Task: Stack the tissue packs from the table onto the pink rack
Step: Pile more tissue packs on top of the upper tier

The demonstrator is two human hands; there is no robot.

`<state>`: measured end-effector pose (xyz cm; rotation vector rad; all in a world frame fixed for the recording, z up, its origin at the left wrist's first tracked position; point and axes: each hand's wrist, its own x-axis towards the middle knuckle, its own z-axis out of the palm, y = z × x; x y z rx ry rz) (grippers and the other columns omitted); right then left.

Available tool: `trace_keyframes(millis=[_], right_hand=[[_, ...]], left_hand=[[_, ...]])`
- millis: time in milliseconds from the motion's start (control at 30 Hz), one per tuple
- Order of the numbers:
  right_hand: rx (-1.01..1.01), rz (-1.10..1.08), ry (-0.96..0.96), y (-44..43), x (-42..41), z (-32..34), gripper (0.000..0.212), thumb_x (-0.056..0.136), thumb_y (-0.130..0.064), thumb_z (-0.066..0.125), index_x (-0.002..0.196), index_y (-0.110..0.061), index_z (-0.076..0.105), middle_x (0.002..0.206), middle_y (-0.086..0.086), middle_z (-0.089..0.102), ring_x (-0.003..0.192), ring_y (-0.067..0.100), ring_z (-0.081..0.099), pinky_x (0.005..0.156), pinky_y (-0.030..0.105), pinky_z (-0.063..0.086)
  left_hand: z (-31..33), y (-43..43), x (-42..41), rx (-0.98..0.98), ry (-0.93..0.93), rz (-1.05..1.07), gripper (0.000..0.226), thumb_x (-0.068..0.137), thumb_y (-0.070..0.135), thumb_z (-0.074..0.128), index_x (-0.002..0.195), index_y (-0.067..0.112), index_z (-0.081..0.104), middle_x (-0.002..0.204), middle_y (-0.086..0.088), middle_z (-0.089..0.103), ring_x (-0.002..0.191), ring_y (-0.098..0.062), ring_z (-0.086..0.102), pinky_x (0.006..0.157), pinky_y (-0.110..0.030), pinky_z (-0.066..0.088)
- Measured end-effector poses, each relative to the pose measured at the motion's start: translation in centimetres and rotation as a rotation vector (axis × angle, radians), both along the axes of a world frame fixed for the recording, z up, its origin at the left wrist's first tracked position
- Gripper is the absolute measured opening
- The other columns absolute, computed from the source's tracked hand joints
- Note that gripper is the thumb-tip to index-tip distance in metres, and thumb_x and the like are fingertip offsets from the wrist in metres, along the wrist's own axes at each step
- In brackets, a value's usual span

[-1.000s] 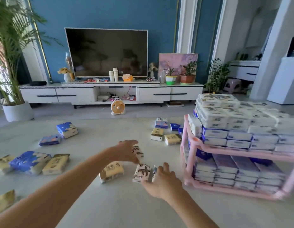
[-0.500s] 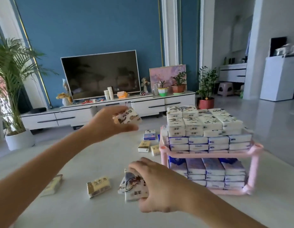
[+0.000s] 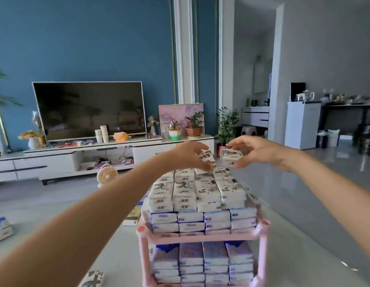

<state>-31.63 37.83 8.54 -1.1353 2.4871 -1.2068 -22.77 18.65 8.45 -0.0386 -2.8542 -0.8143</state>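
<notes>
The pink rack [image 3: 202,237] stands on the white table right in front of me, both shelves packed with tissue packs. White packs with dark ink drawings [image 3: 197,192] form the top layer. My left hand [image 3: 188,155] pinches one such pack [image 3: 207,158] just above the far end of that layer. My right hand [image 3: 256,150] holds a second pack [image 3: 230,157] beside it, also over the far end. Both packs hover slightly above the stack.
Loose packs lie on the table [image 3: 101,241]: one at the bottom edge [image 3: 93,279], a blue and white one at far left [image 3: 2,227], a yellow one behind the rack's left side [image 3: 133,216]. A small fan [image 3: 107,175] and a TV cabinet [image 3: 76,160] stand beyond.
Both hands rose from the table with a pack each and now reach over the far end of the rack's top layer. My view shifted so the rack is centred.
</notes>
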Motion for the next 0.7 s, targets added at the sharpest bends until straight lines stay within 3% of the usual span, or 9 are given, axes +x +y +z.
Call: trace_keyframes(millis=[367, 500, 600, 700], right_hand=[[0.204, 0.087, -0.007, -2.2, -2.1, -1.9, 0.065, 0.076, -0.007, 0.071, 0.132, -0.021, 0.043, 0.139, -0.002, 0.043, 0.127, 0.013, 0.038, 0.106, 0.03, 0.03], [0.164, 0.118, -0.105, -1.6, -2.3, -2.3, 0.069, 0.079, -0.009, 0.068, 0.139, -0.023, 0.036, 0.145, -0.003, 0.036, 0.132, 0.013, 0.032, 0.099, 0.024, 0.023], [0.111, 0.125, -0.137, -1.5, -2.5, -2.8, 0.064, 0.081, -0.012, 0.066, 0.137, -0.025, 0.039, 0.145, -0.003, 0.037, 0.131, 0.012, 0.033, 0.102, 0.026, 0.023], [0.064, 0.119, -0.13, -1.7, -2.5, -3.2, 0.061, 0.081, -0.011, 0.067, 0.135, -0.024, 0.042, 0.142, -0.002, 0.041, 0.123, 0.008, 0.037, 0.101, 0.026, 0.025]], left_hand=[[-0.8, -0.2, -1.8, -0.248, -0.149, -0.005, 0.069, 0.079, 0.04, 0.068, 0.139, 0.021, 0.039, 0.143, 0.003, 0.042, 0.13, -0.016, 0.038, 0.106, -0.031, 0.027], [-0.3, -1.0, -1.3, -0.243, -0.157, 0.072, 0.065, 0.089, 0.054, 0.044, 0.143, 0.019, 0.034, 0.148, 0.0, 0.034, 0.135, -0.019, 0.032, 0.109, -0.032, 0.023], [-0.8, -2.0, -0.8, -0.213, -0.22, 0.169, 0.063, 0.093, 0.057, 0.021, 0.143, 0.019, 0.033, 0.149, -0.004, 0.032, 0.137, -0.023, 0.029, 0.112, -0.037, 0.018], [-1.8, -2.5, -0.5, -0.204, -0.274, 0.196, 0.064, 0.093, 0.058, 0.015, 0.145, 0.022, 0.027, 0.152, -0.003, 0.027, 0.139, -0.024, 0.024, 0.114, -0.04, 0.013]])
